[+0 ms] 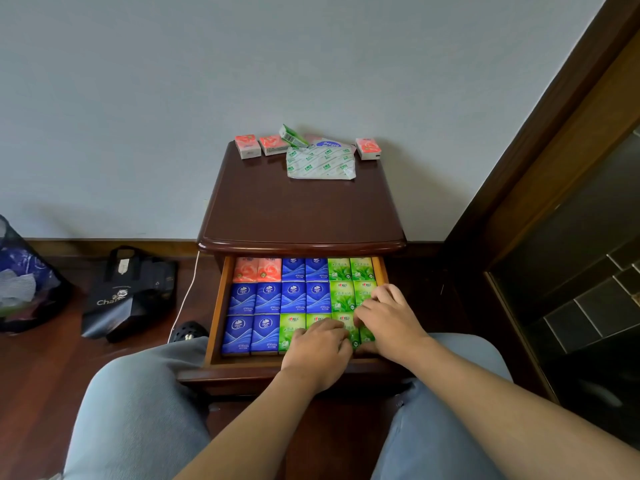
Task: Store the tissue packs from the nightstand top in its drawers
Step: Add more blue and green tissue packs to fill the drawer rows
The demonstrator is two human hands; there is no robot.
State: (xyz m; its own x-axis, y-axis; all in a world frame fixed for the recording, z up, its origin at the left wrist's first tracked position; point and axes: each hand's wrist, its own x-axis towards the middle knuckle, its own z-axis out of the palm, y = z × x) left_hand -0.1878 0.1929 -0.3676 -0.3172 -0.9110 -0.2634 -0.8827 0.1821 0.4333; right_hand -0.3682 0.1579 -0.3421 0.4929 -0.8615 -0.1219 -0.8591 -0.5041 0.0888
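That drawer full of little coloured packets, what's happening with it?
A person sits before a dark wooden nightstand with its top drawer pulled open, packed in rows with pink, blue and green tissue packs. The left hand and right hand are both on the green packs at the drawer's front right, apparently settling one in. On the nightstand top, three pink packs, one tilted green pack and a flat plastic wrapper still wait.

A pale grey-blue painted wall [242, 64] fills the upper view, meeting a dark reddish wooden floor [45, 368] at a brown wooden skirting board [104, 244]. A dark brown wooden door frame [540, 161] slants down beside dark grey floor tiles [588, 306] (daylight is soft and even). A black paper shopping bag [128, 296] lies on the floor.
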